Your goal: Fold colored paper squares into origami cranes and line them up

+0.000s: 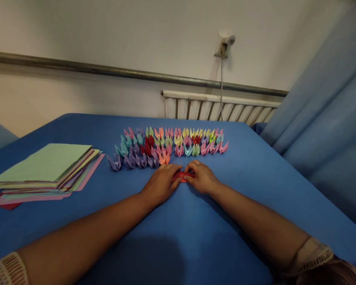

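A small folded red paper (pixel 182 176) lies flat on the blue table (pixel 255 186), and both hands press on it. My left hand (pixel 161 184) rests palm down on its left end with fingers together. My right hand (pixel 202 177) pinches the right end with curled fingers. Just beyond the hands stand rows of several folded paper cranes (pixel 169 145) in purple, teal, red, pink, yellow and green.
A stack of coloured paper sheets (pixel 47 170) lies at the table's left, green sheet on top. Behind the table are a wall, a metal rail (pixel 121 72), a white radiator (pixel 219 107) and a socket with a cord (pixel 224 45). A blue curtain (pixel 329 118) hangs at right.
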`<state>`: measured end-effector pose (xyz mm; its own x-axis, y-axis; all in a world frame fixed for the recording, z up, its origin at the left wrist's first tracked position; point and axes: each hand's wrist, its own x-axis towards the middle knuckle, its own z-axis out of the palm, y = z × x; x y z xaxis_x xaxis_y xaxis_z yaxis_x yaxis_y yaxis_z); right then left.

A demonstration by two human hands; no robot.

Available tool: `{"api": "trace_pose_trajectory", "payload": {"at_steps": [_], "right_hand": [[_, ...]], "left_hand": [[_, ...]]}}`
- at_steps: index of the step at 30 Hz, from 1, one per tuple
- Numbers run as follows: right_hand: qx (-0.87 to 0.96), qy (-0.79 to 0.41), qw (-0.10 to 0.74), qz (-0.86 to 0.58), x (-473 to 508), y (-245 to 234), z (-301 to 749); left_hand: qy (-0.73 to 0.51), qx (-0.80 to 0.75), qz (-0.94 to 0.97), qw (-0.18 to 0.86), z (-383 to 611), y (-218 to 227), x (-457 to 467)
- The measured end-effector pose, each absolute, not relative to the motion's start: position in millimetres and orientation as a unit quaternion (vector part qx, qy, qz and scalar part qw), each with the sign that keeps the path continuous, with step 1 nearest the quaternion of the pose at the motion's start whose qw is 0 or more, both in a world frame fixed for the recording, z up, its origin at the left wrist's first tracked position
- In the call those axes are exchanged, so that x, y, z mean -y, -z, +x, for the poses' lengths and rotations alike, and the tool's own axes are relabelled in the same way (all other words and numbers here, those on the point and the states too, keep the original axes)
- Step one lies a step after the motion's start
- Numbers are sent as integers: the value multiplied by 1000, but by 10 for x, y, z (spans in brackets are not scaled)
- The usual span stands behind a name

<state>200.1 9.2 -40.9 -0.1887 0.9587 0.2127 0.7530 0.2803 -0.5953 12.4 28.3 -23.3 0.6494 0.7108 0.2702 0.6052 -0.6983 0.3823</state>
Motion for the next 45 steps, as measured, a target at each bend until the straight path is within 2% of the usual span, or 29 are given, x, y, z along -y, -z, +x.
{"api": "trace_pose_trajectory", "payload": {"at_steps": [17, 30, 38, 45], "right_hand": [[807, -137, 239, -523, -43, 364, 2033], [814, -139, 229, -516, -50, 339, 2065], [832, -163, 227, -480, -35, 262, 2118], [841, -169, 229, -459, -46, 240, 2146]], "left_hand": [[-180, -356, 904, 155, 117, 196, -287], [-96, -274, 956, 43, 81, 91, -283], [-137, -297, 937, 125, 75, 150, -326], [-142, -328, 924, 136, 97, 145, -334]]}}
